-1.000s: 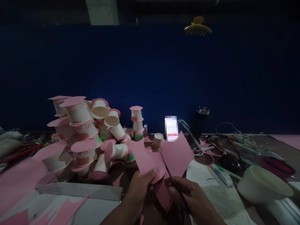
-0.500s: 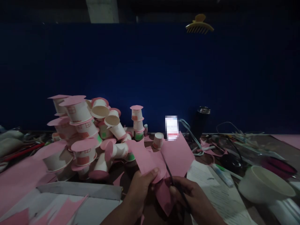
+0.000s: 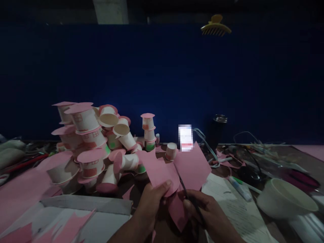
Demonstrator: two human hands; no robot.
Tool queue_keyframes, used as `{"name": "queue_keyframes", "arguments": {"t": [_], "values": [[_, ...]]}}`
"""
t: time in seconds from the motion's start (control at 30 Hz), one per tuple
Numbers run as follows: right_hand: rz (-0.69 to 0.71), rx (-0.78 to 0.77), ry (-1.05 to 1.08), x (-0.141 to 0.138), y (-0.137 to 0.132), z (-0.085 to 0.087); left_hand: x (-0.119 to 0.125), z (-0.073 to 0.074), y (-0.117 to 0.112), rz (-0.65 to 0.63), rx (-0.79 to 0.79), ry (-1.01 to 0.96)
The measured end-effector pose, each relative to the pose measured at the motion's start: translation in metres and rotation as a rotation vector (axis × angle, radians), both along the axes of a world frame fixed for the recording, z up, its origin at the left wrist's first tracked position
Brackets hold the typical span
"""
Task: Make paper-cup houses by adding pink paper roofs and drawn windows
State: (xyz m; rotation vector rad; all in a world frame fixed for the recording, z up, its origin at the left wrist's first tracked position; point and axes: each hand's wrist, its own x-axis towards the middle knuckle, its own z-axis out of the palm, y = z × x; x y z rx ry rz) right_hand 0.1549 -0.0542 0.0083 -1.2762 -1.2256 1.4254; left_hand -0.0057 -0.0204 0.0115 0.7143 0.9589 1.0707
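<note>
My left hand (image 3: 154, 199) pinches a sheet of pink paper (image 3: 160, 172), thumb on top, near the lower middle of the view. Dark-handled scissors (image 3: 182, 184) are in my right hand (image 3: 202, 206), their blades pointing up and away between two parts of the pink paper. One part of the sheet spreads to the right of the blades, and a pointed flap hangs below, between my hands. My right fingers wrap around the scissor handles, which are partly hidden. Just beyond the paper stands a small paper cup (image 3: 171, 151).
Paper cups with pink paper discs (image 3: 88, 141) are piled at left, beside a short cup stack (image 3: 148, 133). A shallow white box (image 3: 86, 205) holds pink scraps. To the right are a printed sheet (image 3: 227, 206), a white bowl (image 3: 286, 199) and a dark bottle (image 3: 219, 131).
The pink paper has shifted and turned very slightly around the scissor blades. Both hands keep nearly the same place and grip.
</note>
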Motion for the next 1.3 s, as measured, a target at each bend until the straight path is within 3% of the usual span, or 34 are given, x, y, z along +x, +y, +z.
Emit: {"name": "queue_keyframes", "arguments": {"t": [0.63,1.3], "values": [[0.015,0.024,-0.016,-0.0022,-0.0026,0.0087,-0.0038,-0.0029,0.0024,-0.022,0.031,0.006],[-0.033,-0.039,-0.064,-0.0018,-0.0021,0.0063,-0.0086,-0.0014,0.0069,0.032,0.081,0.186]]}}
